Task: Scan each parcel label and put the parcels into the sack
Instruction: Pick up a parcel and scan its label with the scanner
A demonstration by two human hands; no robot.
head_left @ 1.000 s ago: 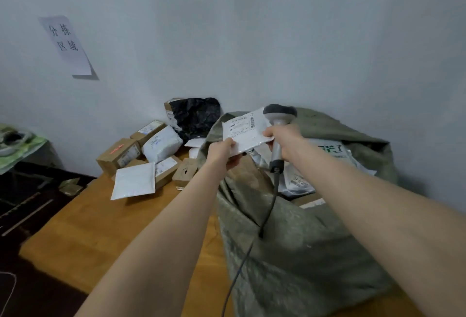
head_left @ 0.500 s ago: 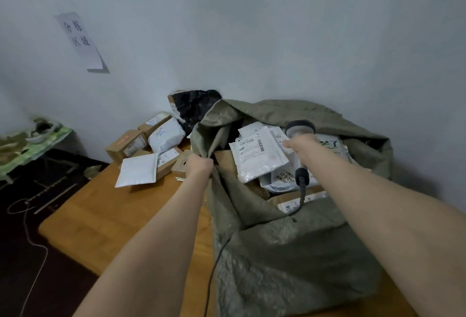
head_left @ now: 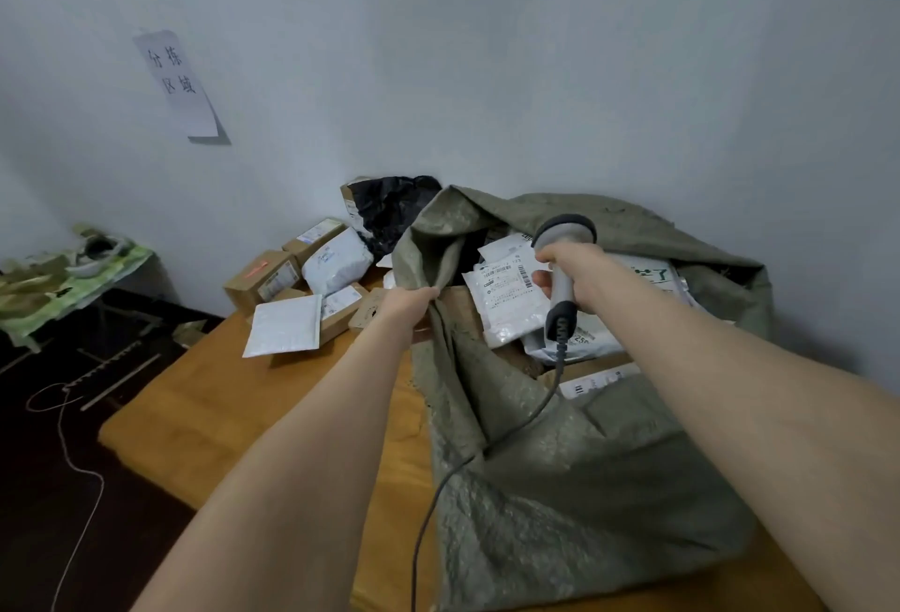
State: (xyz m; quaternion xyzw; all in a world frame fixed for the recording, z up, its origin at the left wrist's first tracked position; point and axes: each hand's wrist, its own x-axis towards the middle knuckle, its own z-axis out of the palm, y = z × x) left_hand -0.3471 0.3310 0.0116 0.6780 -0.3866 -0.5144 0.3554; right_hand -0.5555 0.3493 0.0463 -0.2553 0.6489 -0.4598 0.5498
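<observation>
Parcels [head_left: 311,280] not yet bagged lie heaped at the far left of the table [head_left: 219,426]. They are well apart from the sack [head_left: 584,490], which stands at the right and looks stuffed close to its mouth. My left hand [head_left: 411,302] is clenched on a fold of the sack's left rim, holding the mouth up. My right hand [head_left: 572,265] is wrapped round the scanner [head_left: 567,231], head up, over the opening. A white parcel [head_left: 506,304] lies label-up on top of the load, just right of that fold.

My worry is the rim. To fetch from the heap I must let go of it, and the slack cloth may sag so the white parcel slides out onto the table. The scanner cable [head_left: 487,450] also drapes down the sack's near face. A wide swing of my right arm could snag it and drag the mouth over.
</observation>
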